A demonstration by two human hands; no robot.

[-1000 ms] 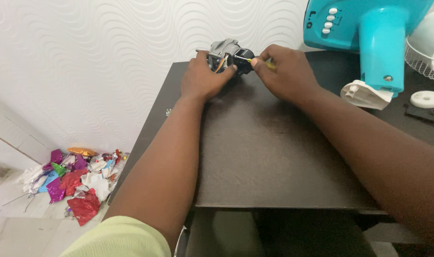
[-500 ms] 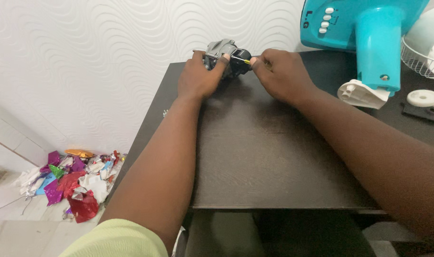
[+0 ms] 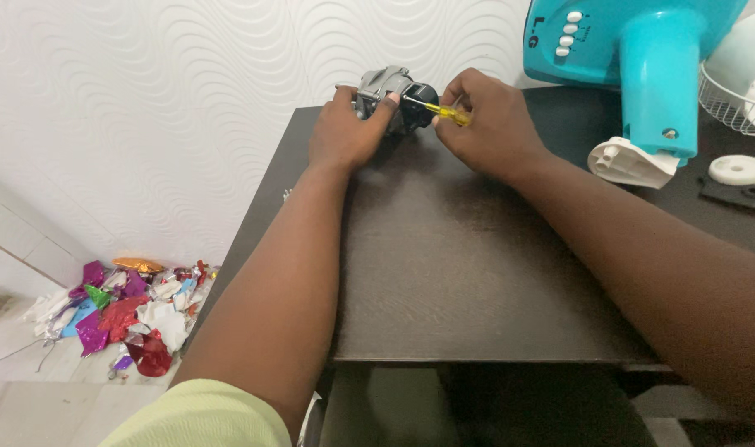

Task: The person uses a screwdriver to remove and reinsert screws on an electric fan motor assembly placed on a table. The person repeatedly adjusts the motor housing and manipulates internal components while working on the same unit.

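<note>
Dark wooden table [image 3: 476,281] filled the centre and right of the frame; its near edge ran across the lower middle, its left edge slanted up toward the wall, and its right part was cut off by the frame. A wide bare stretch of top lay between the two forearms.

Turquoise fan body [image 3: 642,50] stood at upper right, top cut off by the frame edge. White wire grille [image 3: 737,103] at far right was only partly in view. White plastic bracket [image 3: 630,163] lay at the foot of the fan body; a white knob [image 3: 737,170] lay just right of it.

Heap of coloured foil scraps [image 3: 121,314] lay on the floor at lower left, well apart from the table.

Left hand [image 3: 344,132] was curled around a small grey and black motor [image 3: 394,95] at the table's far edge, upper centre, close to the wall. Fingers were wrapped over its left side, hiding much of it; the underside could not be made out.

Right hand [image 3: 485,124] pinched a small yellow-handled screwdriver [image 3: 443,112], fingers closed on the handle. The shaft pointed left to the motor; the tip contact was too small to resolve.
</note>
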